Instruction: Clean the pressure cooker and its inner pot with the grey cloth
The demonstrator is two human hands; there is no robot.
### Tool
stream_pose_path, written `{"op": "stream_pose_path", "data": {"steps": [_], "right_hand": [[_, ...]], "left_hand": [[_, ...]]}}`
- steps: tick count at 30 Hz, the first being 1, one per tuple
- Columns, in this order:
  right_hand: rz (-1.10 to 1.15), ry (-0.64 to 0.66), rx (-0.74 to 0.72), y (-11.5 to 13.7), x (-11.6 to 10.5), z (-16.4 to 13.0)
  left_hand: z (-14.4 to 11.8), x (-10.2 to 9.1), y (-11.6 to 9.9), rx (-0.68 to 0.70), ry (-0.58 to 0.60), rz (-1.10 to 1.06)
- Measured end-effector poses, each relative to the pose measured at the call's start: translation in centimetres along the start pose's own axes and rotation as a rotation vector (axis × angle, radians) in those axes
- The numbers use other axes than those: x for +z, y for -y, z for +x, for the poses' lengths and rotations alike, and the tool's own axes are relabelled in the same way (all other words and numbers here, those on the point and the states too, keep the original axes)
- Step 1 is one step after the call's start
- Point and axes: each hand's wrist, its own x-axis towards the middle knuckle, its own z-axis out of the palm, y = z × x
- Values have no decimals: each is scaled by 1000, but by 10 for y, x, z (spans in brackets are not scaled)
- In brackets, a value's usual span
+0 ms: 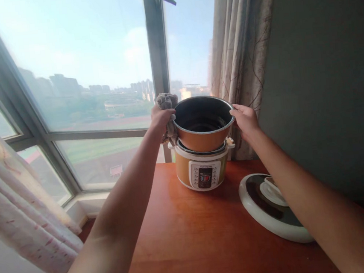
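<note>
Left hand (161, 118): clamped on orange-sided, dark-lined round inner pot (204, 125) at the rim's 9 o'clock, thumb over the edge. Right hand (247, 120): clamped on the same rim at 3 o'clock, thumb and fingers pinching. Pot held between both, mouth up, right over a squat round electric cooker (201, 170) with yellow-gold body and white trim. Pot's base overlapping the cooker's mouth in view; cannot tell if touching inside. Bunched grey fuzzy cloth (166, 100) against left hand, 10 o'clock of pot; cannot tell if gripped too.

At 6 o'clock of pot: cooker upright on glossy reddish-brown wooden table (182, 239), white-framed control panel (205, 175) facing 6 o'clock.

At 4 o'clock of cooker: big round white-rimmed lid (266, 207) with dark top and white knob, resting knob-up on table, near but apart from cooker, partly hidden by right forearm (306, 189).

Farther out: pale pleated curtain (240, 45) at 1 o'clock, grey-framed window (157, 48) at 11, pale patterned curtain (17, 199) at 8, dark grey-green wall (318, 76) at 2.
</note>
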Motion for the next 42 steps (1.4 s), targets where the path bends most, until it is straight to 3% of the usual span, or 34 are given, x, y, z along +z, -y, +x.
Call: {"op": "stream_pose_path", "data": {"steps": [3,8,15,21,30,36,42], "right_hand": [[167,-54,61,17,-20,-23],[85,-66,0,26,-51,-96],[-15,-72,111,15,-75,-211],[-80,2,206,-20,-68,-266],[-87,158,296,-67,-51,-289],[-165,218,260,-71,-50,-281],[-250,309,233,-72,-52,-268]], "left_hand": [[-24,-17,-22,60,-3,-33],[-93,-54,-30,76,8,-3],[-200,-104,-9,-25,36,5],[-249,-126,21,-15,2,87],[-268,-129,68,-109,70,152],[-272,-126,82,-120,89,165],[-272,-126,82,-134,91,192]]}}
